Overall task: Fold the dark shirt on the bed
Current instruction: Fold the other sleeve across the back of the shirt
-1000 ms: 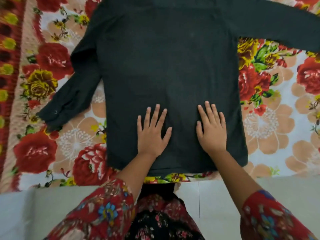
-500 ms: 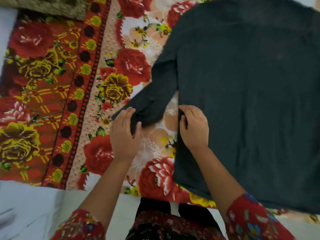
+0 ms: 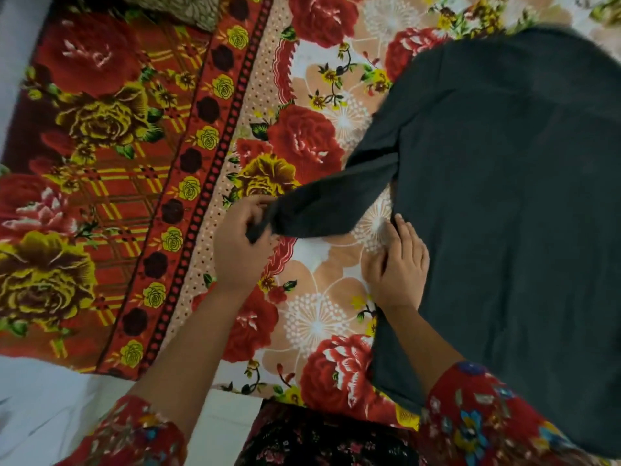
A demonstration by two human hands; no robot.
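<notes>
The dark shirt [image 3: 504, 203] lies flat on the flowered bed cover, filling the right half of the view. Its left sleeve [image 3: 329, 203] stretches out toward the left. My left hand [image 3: 240, 243] pinches the cuff end of that sleeve and holds it slightly off the cover. My right hand [image 3: 400, 264] grips the shirt's left side seam just below the armpit, fingers curled on the edge. The shirt's right side and other sleeve run out of view.
The bed cover [image 3: 302, 146] has red and yellow roses, with a darker red checked border [image 3: 100, 183] at the left. The bed's near edge runs along the bottom, with pale floor [image 3: 50, 398] below it. A patterned pillow corner [image 3: 174, 8] sits at the top left.
The view swung left from the shirt's middle. Both hands left the lower front of the shirt; the left took the sleeve cuff and pulled it outward, the right took the side seam.
</notes>
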